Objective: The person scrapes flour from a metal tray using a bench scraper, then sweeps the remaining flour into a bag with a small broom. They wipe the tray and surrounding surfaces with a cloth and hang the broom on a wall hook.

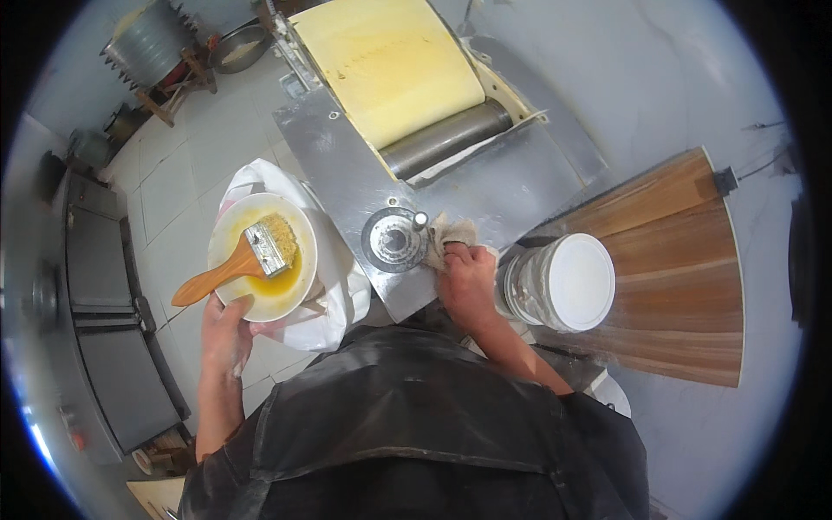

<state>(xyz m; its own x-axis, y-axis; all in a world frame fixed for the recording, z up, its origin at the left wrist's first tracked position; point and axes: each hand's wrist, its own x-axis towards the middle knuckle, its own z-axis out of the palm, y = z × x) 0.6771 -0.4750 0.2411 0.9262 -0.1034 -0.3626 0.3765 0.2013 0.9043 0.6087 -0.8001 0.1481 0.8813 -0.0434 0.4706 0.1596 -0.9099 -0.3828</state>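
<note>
My left hand [226, 325] grips the near rim of a white bowl [224, 229] holding some yellow liquid [281, 283]. Across the bowl lies a wide bristle brush with a wooden handle [216, 274], its bristles [284, 235] in the bowl and its handle over the left rim. My right hand [469, 286] clutches a crumpled beige cloth [454, 235] on the metal top [325, 151] of a roller machine. Left of the cloth is a round handwheel [394, 240] with a small upright knob [420, 220]. Beyond it, a yellow sheet [396, 65], apparently dough, meets a steel roller [448, 140].
A white plastic bag [335, 292] sits beneath and beside the bowl. Right of my arm stands a lidded white bucket [580, 283], with a wood-grain board [679, 273] behind it. Grey cabinets [101, 260] line the left. A large metal pot [146, 45] rests on a wooden stand [177, 91].
</note>
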